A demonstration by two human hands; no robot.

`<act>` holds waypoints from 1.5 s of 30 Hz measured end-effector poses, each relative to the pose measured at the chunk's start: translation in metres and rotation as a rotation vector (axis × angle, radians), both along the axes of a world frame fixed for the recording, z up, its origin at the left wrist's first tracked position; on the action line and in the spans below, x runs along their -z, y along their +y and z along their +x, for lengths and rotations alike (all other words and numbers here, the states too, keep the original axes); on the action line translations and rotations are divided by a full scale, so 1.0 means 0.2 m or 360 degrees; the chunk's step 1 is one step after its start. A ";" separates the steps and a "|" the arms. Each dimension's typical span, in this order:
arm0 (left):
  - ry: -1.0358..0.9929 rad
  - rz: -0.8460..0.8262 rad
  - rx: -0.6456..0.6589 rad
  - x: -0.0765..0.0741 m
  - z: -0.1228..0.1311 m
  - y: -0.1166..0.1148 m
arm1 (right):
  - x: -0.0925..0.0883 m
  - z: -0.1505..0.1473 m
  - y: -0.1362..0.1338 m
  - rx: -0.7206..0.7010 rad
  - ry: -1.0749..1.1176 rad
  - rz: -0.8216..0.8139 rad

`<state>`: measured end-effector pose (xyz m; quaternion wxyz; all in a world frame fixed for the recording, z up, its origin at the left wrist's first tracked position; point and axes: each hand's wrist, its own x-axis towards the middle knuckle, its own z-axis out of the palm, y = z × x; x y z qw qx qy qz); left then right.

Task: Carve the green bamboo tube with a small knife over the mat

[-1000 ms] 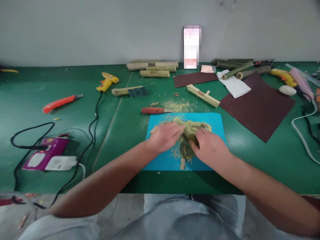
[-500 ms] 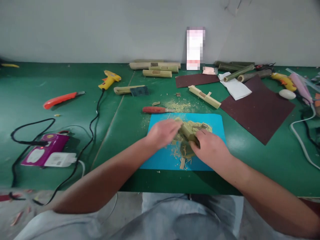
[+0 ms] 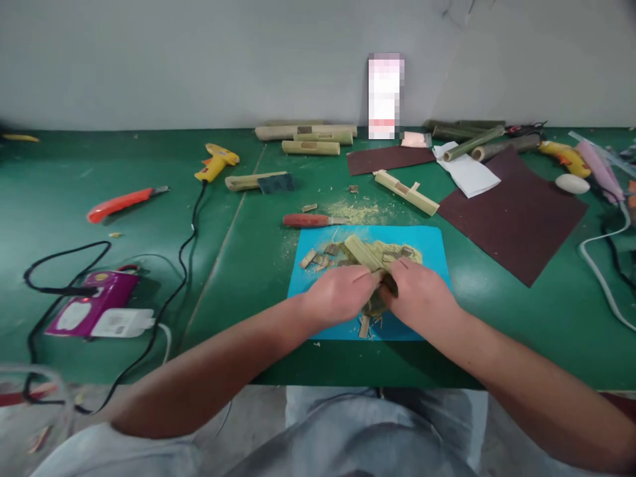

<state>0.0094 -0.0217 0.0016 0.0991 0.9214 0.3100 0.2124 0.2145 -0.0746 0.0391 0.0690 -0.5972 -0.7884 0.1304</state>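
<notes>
A short bamboo piece (image 3: pixel 362 253) lies at an angle over the blue mat (image 3: pixel 432 252), among shavings and several small bamboo chips (image 3: pixel 318 258). My right hand (image 3: pixel 420 295) is closed around its near end. My left hand (image 3: pixel 338 295) is closed too, pressed against the same near end right beside the right hand; what its fingers pinch is hidden. A red-handled knife (image 3: pixel 311 220) rests just beyond the mat's far edge.
The green table (image 3: pixel 248 265) carries an orange utility knife (image 3: pixel 122 203), a yellow glue gun (image 3: pixel 214 162) with black cord, a purple device (image 3: pixel 92 311), bamboo tubes (image 3: pixel 308 136) at the back, brown sandpaper sheets (image 3: pixel 511 215), white paper (image 3: pixel 467 173) and another glue gun (image 3: pixel 564 156).
My left hand has drawn back from the far end of the bamboo toward me, uncovering the chips on the mat. The right hand has stayed in place.
</notes>
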 end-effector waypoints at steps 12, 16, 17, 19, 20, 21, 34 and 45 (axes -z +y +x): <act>-0.0029 0.0043 0.0087 -0.02 -0.01 -0.03 | 0.02 0.00 0.01 -0.0006 -0.0022 0.0039; -0.0156 0.0076 -0.0150 -0.02 -0.05 0.05 | 0.00 0.00 0.00 0.0003 -0.0056 0.0013; -0.0185 0.0082 -0.0153 -0.02 -0.06 0.07 | -0.01 0.00 0.00 0.0014 -0.0076 -0.0002; -0.0220 0.0082 -0.0186 -0.01 -0.07 0.09 | -0.03 0.00 -0.01 0.0053 -0.0129 -0.0032; -0.0233 0.0074 -0.0224 -0.01 -0.08 0.10 | -0.04 0.00 -0.02 0.0074 -0.0158 -0.0049; -0.0240 0.0059 -0.0268 -0.01 -0.08 0.11 | -0.06 0.00 -0.02 0.0088 -0.0182 -0.0067; 0.0101 -0.0006 0.0208 -0.05 0.07 -0.06 | -0.04 -0.01 -0.02 0.0084 -0.0143 -0.0070; -0.0203 -0.0001 -0.0251 -0.03 -0.01 0.08 | -0.03 -0.01 0.01 0.0101 -0.0142 -0.0013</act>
